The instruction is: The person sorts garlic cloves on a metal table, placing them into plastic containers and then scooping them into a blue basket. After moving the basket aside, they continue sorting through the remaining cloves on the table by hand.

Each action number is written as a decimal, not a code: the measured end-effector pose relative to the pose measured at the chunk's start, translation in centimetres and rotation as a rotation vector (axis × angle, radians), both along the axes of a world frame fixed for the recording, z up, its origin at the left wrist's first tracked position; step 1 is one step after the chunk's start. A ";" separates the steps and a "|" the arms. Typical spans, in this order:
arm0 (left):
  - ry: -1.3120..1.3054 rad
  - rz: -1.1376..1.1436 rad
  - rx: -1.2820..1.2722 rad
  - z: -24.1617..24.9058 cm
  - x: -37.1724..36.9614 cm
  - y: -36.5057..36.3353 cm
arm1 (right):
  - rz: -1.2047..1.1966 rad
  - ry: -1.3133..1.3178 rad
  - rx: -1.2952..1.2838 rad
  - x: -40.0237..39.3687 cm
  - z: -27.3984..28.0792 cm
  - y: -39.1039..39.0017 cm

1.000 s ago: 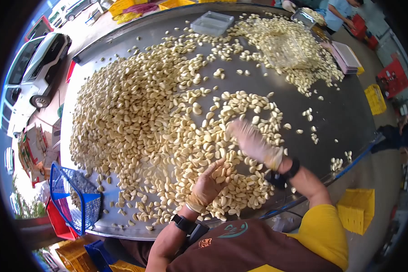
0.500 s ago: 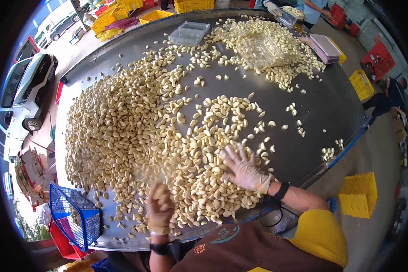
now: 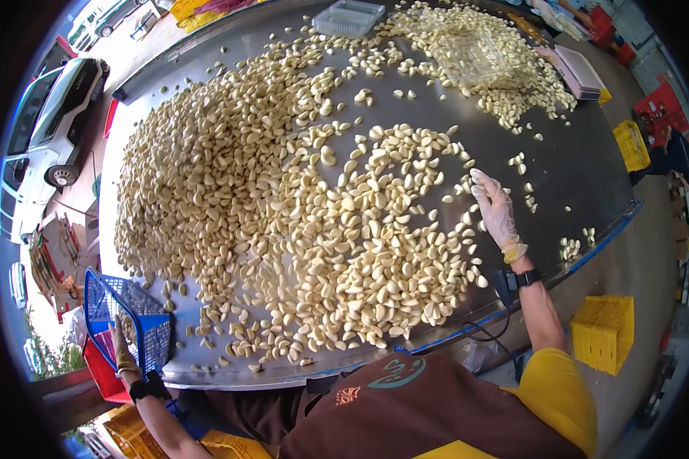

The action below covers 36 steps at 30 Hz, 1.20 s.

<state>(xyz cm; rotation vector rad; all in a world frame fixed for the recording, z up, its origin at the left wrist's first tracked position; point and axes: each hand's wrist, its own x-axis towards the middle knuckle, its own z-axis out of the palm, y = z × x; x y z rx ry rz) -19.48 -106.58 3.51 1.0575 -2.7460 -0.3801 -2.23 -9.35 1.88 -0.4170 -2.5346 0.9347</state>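
Peeled garlic cloves (image 3: 375,252) lie in a broad heap on the metal table (image 3: 543,199). My right hand (image 3: 496,210), in a thin pale glove, is at the heap's right edge, its fingers stretched out and touching or close above a few cloves. At the far lower left, my gloved left hand (image 3: 121,348) is at the mouth of a blue mesh basket (image 3: 149,333). Its fingers are extended and seen edge-on; no clove shows in them. Part of the basket's contents is visible through its opening, too small to make out.
A second clove heap (image 3: 513,92) with a clear plastic tray (image 3: 475,57) on it lies at the back right. Another clear tray (image 3: 348,18) stands at the back. A pink-and-white box (image 3: 578,73) sits by the right edge. Yellow crates (image 3: 603,333) stand on the floor.
My left hand has moved from the heap's near edge, where it held cloves, left to the basket. My right hand has shifted right and away from me. The view has tilted.
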 end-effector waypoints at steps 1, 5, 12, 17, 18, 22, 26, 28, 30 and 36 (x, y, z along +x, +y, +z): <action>-0.115 0.010 -0.320 -0.4 -0.2 3.3 | 0.094 -0.045 0.065 0.4 0.7 -1.5; 0.602 -0.698 -0.581 3.1 2.3 22.0 | 0.663 -0.251 0.461 2.2 2.0 -8.4; -0.298 -2.107 -0.019 -2.2 11.8 52.2 | 1.456 -0.201 0.532 -1.2 -2.0 -14.3; -0.018 -1.962 -0.131 -5.4 3.4 57.8 | 0.983 -0.097 0.874 -8.1 -3.0 -8.6; -0.044 -1.837 -0.188 -4.7 2.4 58.0 | 0.875 -0.181 0.829 -7.9 -3.0 -7.6; -0.031 -1.670 -0.189 -5.2 1.8 55.9 | 0.773 -0.471 0.667 -2.4 -1.7 -5.3; -0.305 -1.916 -0.083 -4.2 8.3 53.2 | 0.895 -0.647 0.676 6.9 0.5 -4.6; -0.387 -2.049 -0.061 -4.0 10.3 52.3 | 0.888 -0.817 0.604 8.9 2.1 -4.1; -0.456 -2.159 -0.052 -2.4 11.2 52.8 | 0.918 -0.841 0.707 9.7 4.8 -5.1; -0.150 -2.548 0.079 -5.6 13.0 61.1 | 1.388 -0.537 0.447 6.8 0.1 -8.1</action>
